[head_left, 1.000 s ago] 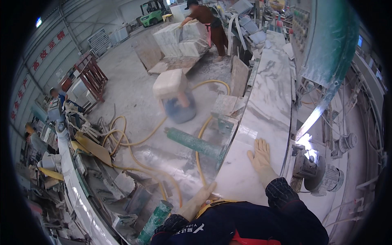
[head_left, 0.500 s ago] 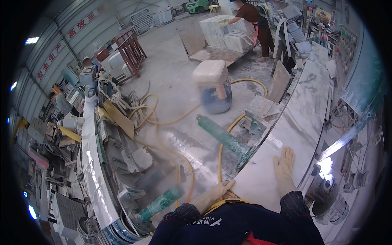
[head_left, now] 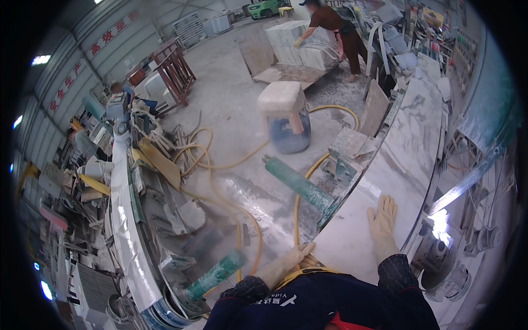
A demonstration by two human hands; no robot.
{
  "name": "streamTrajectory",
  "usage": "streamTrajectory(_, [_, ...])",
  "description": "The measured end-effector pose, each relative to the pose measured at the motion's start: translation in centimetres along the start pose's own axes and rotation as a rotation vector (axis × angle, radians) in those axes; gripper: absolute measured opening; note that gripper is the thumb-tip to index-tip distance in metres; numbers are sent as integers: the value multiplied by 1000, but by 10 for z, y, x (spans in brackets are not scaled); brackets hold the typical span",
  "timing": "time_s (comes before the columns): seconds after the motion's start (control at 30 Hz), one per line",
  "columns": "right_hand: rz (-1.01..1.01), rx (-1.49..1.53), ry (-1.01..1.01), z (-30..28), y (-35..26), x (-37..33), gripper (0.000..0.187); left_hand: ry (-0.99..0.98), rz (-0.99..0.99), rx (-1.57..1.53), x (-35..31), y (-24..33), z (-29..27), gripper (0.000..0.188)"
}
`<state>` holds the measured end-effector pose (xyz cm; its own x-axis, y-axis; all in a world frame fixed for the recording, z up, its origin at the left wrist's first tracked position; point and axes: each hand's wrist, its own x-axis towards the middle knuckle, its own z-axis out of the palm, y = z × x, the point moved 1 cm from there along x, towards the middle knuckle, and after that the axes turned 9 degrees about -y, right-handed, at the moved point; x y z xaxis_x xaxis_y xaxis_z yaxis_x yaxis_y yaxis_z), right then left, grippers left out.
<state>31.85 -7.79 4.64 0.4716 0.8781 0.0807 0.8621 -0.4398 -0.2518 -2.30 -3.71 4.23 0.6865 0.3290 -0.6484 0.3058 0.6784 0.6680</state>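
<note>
At right of frame, the marble slab (head_left: 410, 143) already lies flat; what remains is unclear. The right hand (head_left: 383, 224) rests on it, fingers slightly spread; the left hand (head_left: 292, 259), lower centre, has indistinct fingers.

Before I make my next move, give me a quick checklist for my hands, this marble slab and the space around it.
1. Right hand gloved and flat on the marble slab: ok.
2. Left hand gloved: ok.
3. Left hand's grip on the slab's near edge: cannot tell.
4. Floor free of hoses: not ok, a yellow hose runs beside the slab.
5. Co-worker away from your hands: ok, bent over stone pieces farther off.
6. Motor to the right switched off: cannot tell.
</note>
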Motion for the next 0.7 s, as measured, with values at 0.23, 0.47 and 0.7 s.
streamTrajectory(0.23, [22,-7,-23,-4,0,4,73,-23,-12,5,5,-6,-3,56])
streamTrajectory(0.47, [31,9,-29,-5,2,8,73,-45,-49,-41,7,-4,-1,59])
streamTrajectory(0.7, [39,2,-41,-4,5,14,73,22,-36,4,3,5,7,63])
